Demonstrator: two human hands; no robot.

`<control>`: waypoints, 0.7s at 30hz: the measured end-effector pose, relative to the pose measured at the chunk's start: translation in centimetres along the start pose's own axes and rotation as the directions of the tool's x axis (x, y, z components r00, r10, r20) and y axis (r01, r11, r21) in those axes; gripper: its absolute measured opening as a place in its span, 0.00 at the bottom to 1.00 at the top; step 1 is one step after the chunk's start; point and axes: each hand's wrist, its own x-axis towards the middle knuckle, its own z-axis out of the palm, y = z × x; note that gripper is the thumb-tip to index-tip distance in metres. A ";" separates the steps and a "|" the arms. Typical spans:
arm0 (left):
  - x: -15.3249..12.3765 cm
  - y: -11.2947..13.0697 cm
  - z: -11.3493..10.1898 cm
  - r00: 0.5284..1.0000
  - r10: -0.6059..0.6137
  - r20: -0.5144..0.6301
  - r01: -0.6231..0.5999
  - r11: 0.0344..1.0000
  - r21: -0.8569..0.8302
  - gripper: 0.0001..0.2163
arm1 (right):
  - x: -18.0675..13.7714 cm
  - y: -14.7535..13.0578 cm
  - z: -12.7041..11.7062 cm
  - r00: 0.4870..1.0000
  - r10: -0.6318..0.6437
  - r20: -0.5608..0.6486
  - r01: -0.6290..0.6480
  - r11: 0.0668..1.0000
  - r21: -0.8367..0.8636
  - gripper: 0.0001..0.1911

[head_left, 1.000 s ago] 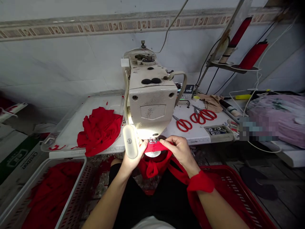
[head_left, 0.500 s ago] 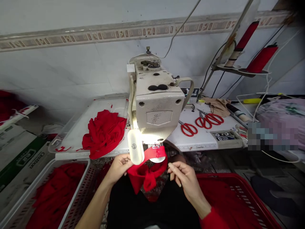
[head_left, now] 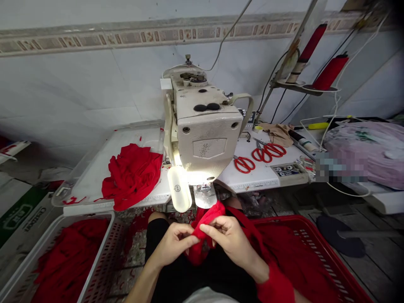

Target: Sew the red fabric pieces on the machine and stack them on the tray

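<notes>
A piece of red fabric [head_left: 217, 209] is bunched over my lap, just in front of the sewing machine [head_left: 202, 126]. My left hand [head_left: 174, 246] pinches its left edge between thumb and fingers. On the other side, my right hand [head_left: 232, 240] grips the fabric with the thumb on top. A red strip trails from it past my right wrist toward the red basket. Above the fabric, the machine's rounded metal work plate [head_left: 205, 201] shows bare under the lit needle area. The fingertips beneath the cloth are partly hidden.
A heap of red cloth [head_left: 131, 176] lies left of the machine. Red-handled scissors [head_left: 244, 165] rest on its right. A white basket [head_left: 109, 233] and a red basket [head_left: 318, 244], both with red cloth, flank me. Red thread cones [head_left: 331, 72] stand at upper right.
The red fabric has come off the machine's work plate and down toward my lap. My right hand has taken hold of it, and both hands have moved closer together.
</notes>
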 end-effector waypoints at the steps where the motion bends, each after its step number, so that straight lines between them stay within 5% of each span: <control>1: -0.3 -0.5 0.2 0.998 0.010 0.062 -0.012 0.999 0.030 0.18 | -0.3 -0.4 -0.4 0.999 0.036 0.021 -0.037 0.995 0.094 0.17; 4: -0.7 -1.9 0.3 0.988 0.026 0.150 -0.067 0.959 0.277 0.18 | -0.6 -1.5 -2.7 0.988 0.151 -0.029 -0.134 0.941 0.311 0.20; 7: -0.9 -2.7 -0.4 0.996 -0.006 0.092 -0.043 0.855 0.517 0.18 | -0.4 -1.7 -5.5 0.982 0.175 -0.064 -0.165 0.976 0.142 0.20; 10: -0.8 -1.2 -0.8 0.997 0.008 -0.078 0.030 0.881 0.472 0.15 | -0.2 -1.0 -6.6 0.978 0.187 0.091 -0.167 0.966 -0.198 0.17; 12: -0.4 0.7 -0.4 0.988 0.082 -0.131 -0.024 0.920 0.391 0.13 | -0.3 -0.6 -6.2 0.957 0.206 0.203 -0.135 0.939 -0.315 0.16; 17: 1.3 3.9 1.8 0.958 0.139 0.253 -0.195 0.957 0.213 0.13 | -0.7 -0.7 -4.9 0.932 0.136 0.336 0.003 0.924 -0.382 0.13; 19: 1.6 3.7 2.2 0.959 0.119 0.257 -0.177 0.959 0.219 0.13 | -0.7 -0.9 -5.2 0.947 0.106 0.304 0.031 0.911 -0.412 0.12; 21: 1.5 3.3 2.2 0.985 0.090 0.147 -0.123 0.965 0.232 0.15 | -0.5 -0.7 -5.7 0.968 0.097 0.232 0.009 0.908 -0.418 0.13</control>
